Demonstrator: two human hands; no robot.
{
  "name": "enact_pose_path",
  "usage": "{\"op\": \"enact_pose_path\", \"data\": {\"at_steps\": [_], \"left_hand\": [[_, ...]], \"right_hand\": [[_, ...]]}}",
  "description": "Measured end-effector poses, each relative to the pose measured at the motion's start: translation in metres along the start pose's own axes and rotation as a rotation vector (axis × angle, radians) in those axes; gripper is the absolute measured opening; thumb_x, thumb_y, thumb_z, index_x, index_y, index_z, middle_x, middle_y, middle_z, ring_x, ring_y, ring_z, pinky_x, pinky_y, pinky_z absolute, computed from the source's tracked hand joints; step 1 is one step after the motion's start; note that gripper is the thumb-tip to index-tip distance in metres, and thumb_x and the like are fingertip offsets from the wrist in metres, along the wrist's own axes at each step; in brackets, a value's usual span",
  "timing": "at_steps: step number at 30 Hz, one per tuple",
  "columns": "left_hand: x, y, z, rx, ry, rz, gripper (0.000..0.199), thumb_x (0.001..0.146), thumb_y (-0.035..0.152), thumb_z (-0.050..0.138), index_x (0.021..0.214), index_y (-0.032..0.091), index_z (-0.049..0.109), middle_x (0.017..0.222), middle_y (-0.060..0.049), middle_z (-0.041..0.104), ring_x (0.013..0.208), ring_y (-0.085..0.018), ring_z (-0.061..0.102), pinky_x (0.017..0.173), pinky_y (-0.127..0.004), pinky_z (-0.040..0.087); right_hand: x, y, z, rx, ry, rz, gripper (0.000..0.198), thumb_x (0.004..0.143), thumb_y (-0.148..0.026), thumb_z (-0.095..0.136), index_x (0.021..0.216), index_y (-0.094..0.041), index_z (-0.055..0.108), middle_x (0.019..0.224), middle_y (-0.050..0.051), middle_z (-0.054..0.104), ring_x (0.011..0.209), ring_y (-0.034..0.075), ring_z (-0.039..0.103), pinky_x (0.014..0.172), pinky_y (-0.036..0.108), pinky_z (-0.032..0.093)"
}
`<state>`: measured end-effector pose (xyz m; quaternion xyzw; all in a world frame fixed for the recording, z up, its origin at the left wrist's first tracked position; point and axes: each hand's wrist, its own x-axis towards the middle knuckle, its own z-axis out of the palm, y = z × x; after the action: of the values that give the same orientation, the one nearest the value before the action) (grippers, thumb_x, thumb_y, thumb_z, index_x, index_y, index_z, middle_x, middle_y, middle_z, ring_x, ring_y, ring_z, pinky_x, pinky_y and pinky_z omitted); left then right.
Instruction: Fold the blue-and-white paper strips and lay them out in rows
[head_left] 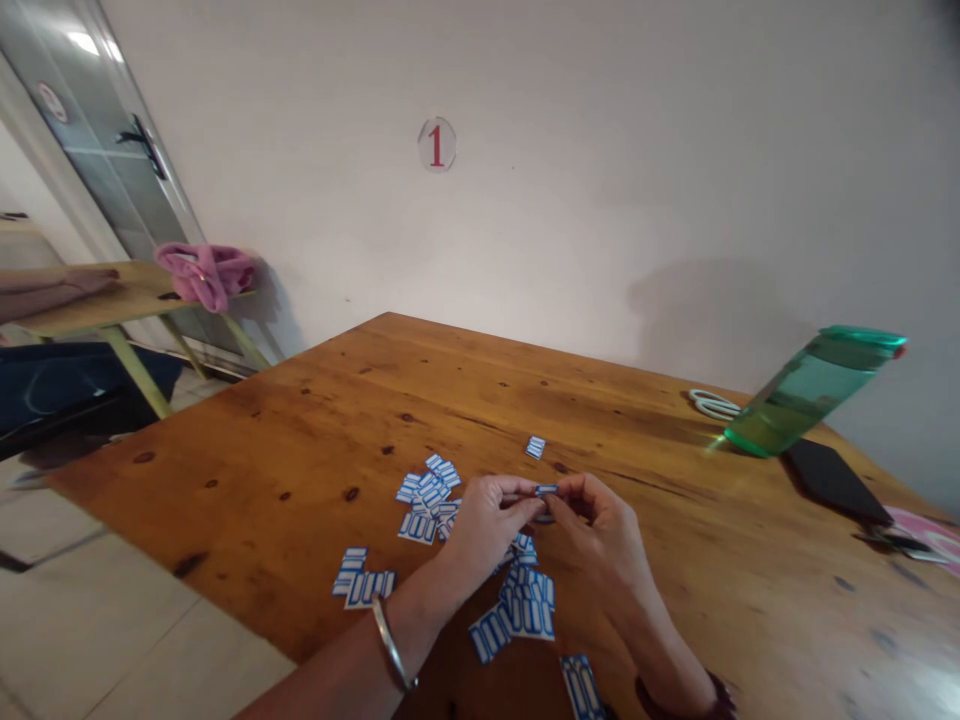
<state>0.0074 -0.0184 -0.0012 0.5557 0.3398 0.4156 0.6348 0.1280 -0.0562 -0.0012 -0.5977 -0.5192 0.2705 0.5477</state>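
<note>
My left hand (491, 520) and my right hand (604, 530) meet over the wooden table, both pinching a small blue-and-white label (547, 490) between fingertips and thumbs. Fingers cover most of it. Beside my left hand lies a loose heap of label pieces (429, 490), each printed with blue-edged white strips. A second heap of labels (529, 600) spreads below, between my forearms, partly hidden by my left hand. One single label piece (535, 447) rests just beyond my fingertips. Two overlapping labels (364, 585) lie left of my left wrist, and another label (581, 685) is near the bottom.
On the right of the table (337, 400) stand a tilted-looking green bottle (814, 390), a white cable (712, 404), a dark flat phone-like object (836, 480) and keys (892, 540). At far left, another person's hands (82, 285) rest on a second table holding a pink fluffy item (210, 270).
</note>
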Motion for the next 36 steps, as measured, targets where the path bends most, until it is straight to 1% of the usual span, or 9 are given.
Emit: {"op": "enact_pose_path", "data": {"at_steps": [6,10,17,20,24,26,28,30,36], "left_hand": [[0.000,0.000,0.000,0.004,0.049,0.024,0.010,0.064,0.020,0.060,0.063,0.015,0.069,0.060,-0.002,0.068,0.058,-0.015,0.062,0.054,-0.023,0.046],[-0.006,0.019,-0.008,-0.056,0.153,0.044,0.008,0.065,0.018,0.060,0.066,0.014,0.067,0.061,-0.002,0.067,0.056,-0.013,0.060,0.051,-0.021,0.046],[-0.050,0.067,-0.056,-0.221,0.347,0.277,0.006,0.069,0.019,0.064,0.073,0.016,0.065,0.063,-0.002,0.070,0.060,-0.014,0.064,0.055,-0.022,0.049],[-0.072,0.069,-0.080,-0.246,0.442,0.315,0.004,0.067,0.019,0.066,0.070,0.016,0.065,0.065,-0.002,0.070,0.060,-0.015,0.064,0.053,-0.021,0.048],[-0.091,0.059,-0.099,-0.324,0.578,0.286,0.011,0.061,0.019,0.071,0.070,0.017,0.065,0.064,-0.001,0.070,0.059,-0.016,0.065,0.050,-0.020,0.047],[-0.097,0.055,-0.103,-0.347,0.618,0.281,0.013,0.059,0.019,0.073,0.070,0.017,0.065,0.065,0.000,0.070,0.059,-0.016,0.065,0.050,-0.020,0.047],[-0.100,0.052,-0.106,-0.362,0.633,0.280,0.014,0.058,0.019,0.073,0.069,0.017,0.065,0.064,0.001,0.069,0.057,-0.015,0.065,0.049,-0.020,0.047],[-0.102,0.050,-0.107,-0.374,0.646,0.270,0.014,0.057,0.019,0.074,0.068,0.017,0.064,0.063,0.001,0.068,0.056,-0.015,0.064,0.049,-0.020,0.048],[-0.106,0.044,-0.113,-0.399,0.688,0.239,0.018,0.055,0.020,0.075,0.069,0.017,0.064,0.064,0.001,0.068,0.055,-0.014,0.064,0.050,-0.020,0.049]], "right_hand": [[0.000,-0.001,-0.001,0.042,-0.036,-0.020,0.022,0.068,-0.038,0.061,0.066,-0.017,0.056,0.059,0.000,0.057,0.054,0.013,0.051,0.051,0.024,0.041],[-0.002,0.001,-0.001,-0.019,-0.055,-0.044,0.026,0.073,-0.043,0.056,0.072,-0.017,0.059,0.060,0.000,0.058,0.055,0.013,0.050,0.050,0.022,0.040],[-0.002,0.005,0.003,-0.139,-0.102,-0.065,0.026,0.077,-0.040,0.052,0.081,-0.017,0.061,0.068,0.003,0.064,0.059,0.015,0.057,0.053,0.024,0.043],[-0.009,-0.016,0.010,-0.252,-0.258,-0.159,0.026,0.082,-0.037,0.046,0.090,-0.018,0.062,0.075,0.004,0.067,0.065,0.017,0.061,0.055,0.026,0.046],[-0.034,-0.049,0.036,-0.506,-0.592,-0.471,0.028,0.082,-0.022,0.045,0.107,-0.020,0.059,0.107,0.008,0.065,0.100,0.022,0.056,0.086,0.036,0.043],[-0.051,-0.057,0.057,-0.637,-0.786,-0.499,0.035,0.079,-0.023,0.052,0.113,-0.020,0.056,0.118,0.008,0.059,0.114,0.025,0.047,0.090,0.041,0.042],[-0.066,-0.057,0.080,-0.693,-0.886,-0.544,0.055,0.078,-0.034,0.055,0.127,-0.015,0.043,0.135,0.012,0.043,0.126,0.029,0.033,0.096,0.048,0.035],[-0.077,-0.055,0.099,-0.710,-1.013,-0.553,0.061,0.080,-0.038,0.052,0.132,-0.011,0.036,0.140,0.014,0.034,0.129,0.029,0.027,0.100,0.053,0.029],[-0.083,-0.055,0.122,-0.676,-1.129,-0.499,0.063,0.085,-0.045,0.037,0.135,-0.007,0.028,0.143,0.014,0.025,0.132,0.027,0.019,0.102,0.061,0.011]]}}
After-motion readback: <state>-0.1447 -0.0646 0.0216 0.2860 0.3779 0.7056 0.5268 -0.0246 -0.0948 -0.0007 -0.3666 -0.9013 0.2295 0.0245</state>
